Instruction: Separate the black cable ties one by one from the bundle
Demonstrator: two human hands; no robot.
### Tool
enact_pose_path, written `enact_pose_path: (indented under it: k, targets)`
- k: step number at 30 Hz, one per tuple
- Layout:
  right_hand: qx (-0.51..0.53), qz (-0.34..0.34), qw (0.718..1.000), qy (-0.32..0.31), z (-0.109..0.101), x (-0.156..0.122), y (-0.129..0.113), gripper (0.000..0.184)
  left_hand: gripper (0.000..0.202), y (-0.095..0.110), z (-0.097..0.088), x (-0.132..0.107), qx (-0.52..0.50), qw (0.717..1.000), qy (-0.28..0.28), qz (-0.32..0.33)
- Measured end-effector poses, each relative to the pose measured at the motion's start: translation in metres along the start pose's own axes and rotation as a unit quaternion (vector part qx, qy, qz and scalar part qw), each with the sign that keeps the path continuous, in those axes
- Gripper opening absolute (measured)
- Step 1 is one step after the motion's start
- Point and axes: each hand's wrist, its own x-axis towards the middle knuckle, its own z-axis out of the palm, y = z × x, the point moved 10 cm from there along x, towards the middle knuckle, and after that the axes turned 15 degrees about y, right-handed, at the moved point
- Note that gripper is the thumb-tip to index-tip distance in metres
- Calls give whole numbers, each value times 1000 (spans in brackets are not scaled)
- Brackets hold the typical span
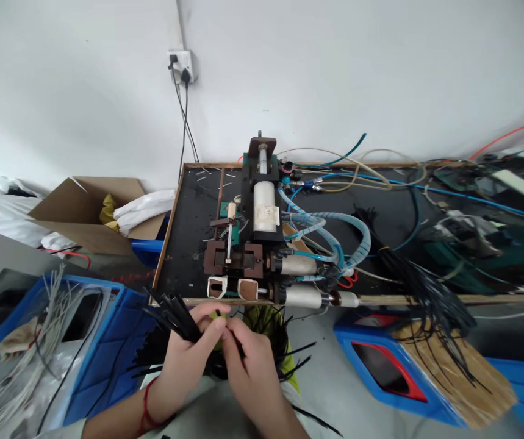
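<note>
My left hand (187, 360), a red cord around its wrist, is closed around a bunch of black cables (175, 316) whose ends point up and left. Its thumb and forefinger meet my right hand (253, 369), which is closed in a pinch. A short dark cable tip (218, 313) shows between the fingertips; the rest of that cable is hidden by the fingers. Both hands are just in front of the bench edge, below the machine's two white-rimmed clamp blocks (247, 289). More black cables (298, 360) lie beneath and around the hands, over yellow-green material (264, 323).
A pneumatic machine (265, 204) with hoses stands on the black bench (197, 201). To the right, a black cable bundle (399, 268) hangs over the edge above a blue bin (362, 347). Pale wires fill a blue crate (119, 317) at left, near a cardboard box (64, 210).
</note>
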Motion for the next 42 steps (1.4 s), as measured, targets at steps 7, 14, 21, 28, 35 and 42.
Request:
enact_pose_path:
  k: [7, 14, 21, 28, 35, 42]
  targets:
    - [79, 89, 990, -80, 16, -10, 34, 42, 25, 7, -7, 10, 30, 998, 44, 37]
    - [441, 243, 864, 30, 43, -9, 77, 47, 22, 19, 5, 13, -133, 991, 4, 1]
    - [562, 302, 770, -12, 62, 1, 59, 32, 27, 21, 15, 10, -186, 980, -69, -20]
    - [590, 318, 742, -10, 68, 3, 63, 30, 23, 18, 17, 11, -175, 980, -95, -3]
    - [584, 322, 745, -26, 72, 6, 64, 29, 26, 20, 16, 14, -175, 980, -95, 3]
    - [595, 324, 735, -29, 73, 7, 66, 29, 32, 18, 20, 14, -206, 972, -99, -51]
